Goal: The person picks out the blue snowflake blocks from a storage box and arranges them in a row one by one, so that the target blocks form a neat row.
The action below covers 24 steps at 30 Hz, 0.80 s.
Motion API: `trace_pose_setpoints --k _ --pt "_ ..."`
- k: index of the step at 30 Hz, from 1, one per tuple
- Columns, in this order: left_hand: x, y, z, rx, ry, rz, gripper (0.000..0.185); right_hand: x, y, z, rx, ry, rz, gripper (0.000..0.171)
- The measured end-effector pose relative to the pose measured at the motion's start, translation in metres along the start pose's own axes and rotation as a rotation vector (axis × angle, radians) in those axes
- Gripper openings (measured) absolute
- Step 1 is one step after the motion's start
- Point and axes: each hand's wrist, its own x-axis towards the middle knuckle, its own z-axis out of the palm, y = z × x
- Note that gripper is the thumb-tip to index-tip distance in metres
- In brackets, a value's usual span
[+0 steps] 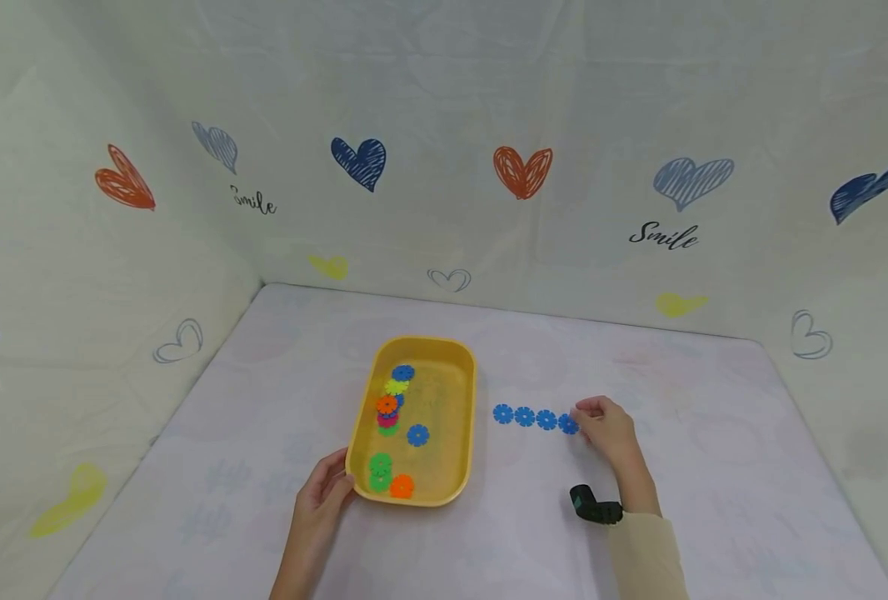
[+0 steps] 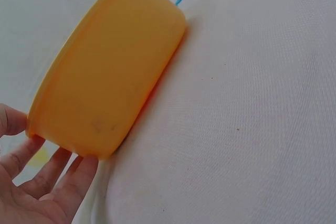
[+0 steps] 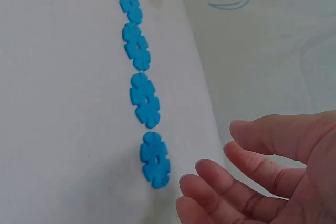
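Resting at the lower left of the head view, the left hand [image 1: 322,498] is touching the near corner of the yellow tray [image 1: 444,492] with relaxed, nearly straight fingers, seemingly steadying it on the table [image 1: 714,467]. Lying right of centre, four blue flower discs [image 1: 536,417] are forming a straight row, and the right hand [image 1: 605,427] is hovering just beside the end disc [image 3: 155,159], its grip loose and holding nothing. Sitting inside the tray are mixed coloured discs [image 1: 388,408].
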Motion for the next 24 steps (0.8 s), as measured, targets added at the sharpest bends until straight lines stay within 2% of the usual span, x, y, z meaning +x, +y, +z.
trace_pose_setpoints --k 3,9,15,24 --pt "0.0 0.0 0.0 0.002 0.001 -0.003 0.04 -0.005 -0.008 -0.002 -0.015 0.01 -0.037 0.034" --pt "0.0 0.0 0.0 -0.003 0.001 0.003 0.039 -0.015 -0.027 0.001 0.024 0.027 -0.097 0.031" --pt "-0.001 0.0 0.0 -0.003 -0.002 0.005 0.039 -0.021 -0.042 0.008 0.065 0.035 -0.243 0.03" --pt "-0.001 -0.001 0.0 -0.009 -0.003 0.008 0.04 -0.028 -0.076 0.026 0.115 -0.053 -0.336 0.025"
